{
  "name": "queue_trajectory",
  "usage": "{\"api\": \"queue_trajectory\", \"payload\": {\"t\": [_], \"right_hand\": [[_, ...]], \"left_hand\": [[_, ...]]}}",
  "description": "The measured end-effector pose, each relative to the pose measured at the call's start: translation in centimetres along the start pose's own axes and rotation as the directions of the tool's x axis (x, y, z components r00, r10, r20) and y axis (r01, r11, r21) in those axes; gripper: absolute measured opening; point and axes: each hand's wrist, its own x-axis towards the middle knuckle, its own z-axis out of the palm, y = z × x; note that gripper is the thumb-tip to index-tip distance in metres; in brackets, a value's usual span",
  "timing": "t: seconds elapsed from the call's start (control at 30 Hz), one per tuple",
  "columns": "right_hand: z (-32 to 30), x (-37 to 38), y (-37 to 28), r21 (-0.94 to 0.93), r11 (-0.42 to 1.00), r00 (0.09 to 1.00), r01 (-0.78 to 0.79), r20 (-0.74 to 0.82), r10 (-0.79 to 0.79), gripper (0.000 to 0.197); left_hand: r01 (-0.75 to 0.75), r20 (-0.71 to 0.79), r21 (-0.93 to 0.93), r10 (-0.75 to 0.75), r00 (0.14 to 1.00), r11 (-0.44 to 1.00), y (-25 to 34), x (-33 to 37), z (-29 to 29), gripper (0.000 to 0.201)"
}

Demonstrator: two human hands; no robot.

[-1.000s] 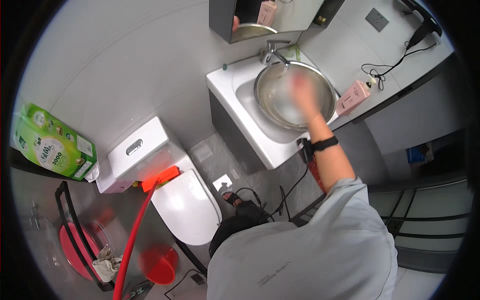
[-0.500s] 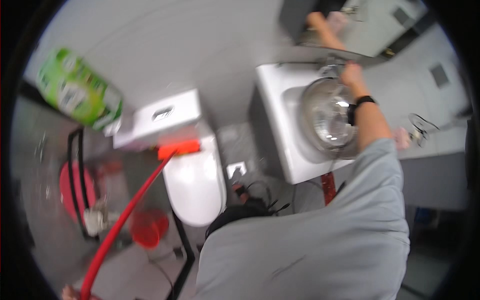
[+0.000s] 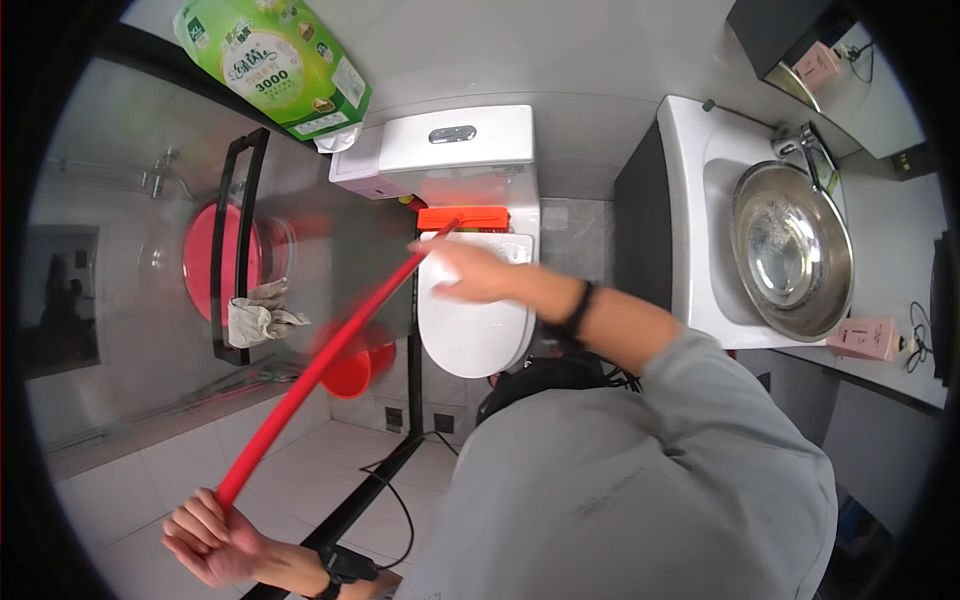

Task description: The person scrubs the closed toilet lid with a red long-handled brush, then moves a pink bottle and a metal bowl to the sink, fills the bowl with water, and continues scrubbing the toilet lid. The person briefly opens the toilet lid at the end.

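At the centre of the frame, a red-handled broom [image 3: 330, 355] runs diagonally from lower left up to the toilet [image 3: 470, 300].

The left hand [image 3: 210, 535], low in the frame, is closed around the handle's end; the right hand [image 3: 465, 272] reaches across the toilet seat near the upper handle (too blurred to tell its grip). The broom's red-orange head [image 3: 462, 217] lies against the white cistern [image 3: 455, 140]. A steel basin [image 3: 792, 250] fills the sink [image 3: 690, 200] at right.

Pale tiled floor [image 3: 300, 470] with red bucket [image 3: 355, 365], white toilet [image 3: 475, 310] and black cable [image 3: 395, 500]
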Motion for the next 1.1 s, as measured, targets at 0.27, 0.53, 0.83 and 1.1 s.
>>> {"api": "queue_trajectory", "payload": {"t": [0.27,0.53,0.83,1.1], "right_hand": [[13.9,7.6,-0.6,-0.219,0.975,0.956,0.042,0.292,0.025,0.024],[9.1,-1.7,0.8,-0.238,0.97,0.993,0.045,0.116,-0.017,0.015],[15.5,10.3,-0.1,-0.128,0.975,0.98,0.184,0.096,-0.172,0.017],[10.6,-0.8,1.0,-0.238,0.971,1.0,0.01,-0.002,-0.011,0.009]], "left_hand": [[0.018,-0.264,0.099,0.009,0.965,0.995,1.0,-4.6,-1.8,0.046],[0.055,-0.055,-0.016,-0.056,0.997,0.998,0.0,-5.2,2.5,0.04],[-0.099,-0.274,0.366,0.209,0.939,0.925,-0.5,-3.8,6.0,0.04],[0.039,-0.325,0.045,-0.022,0.946,0.998,0.0,-4.7,3.6,0.045]]}}
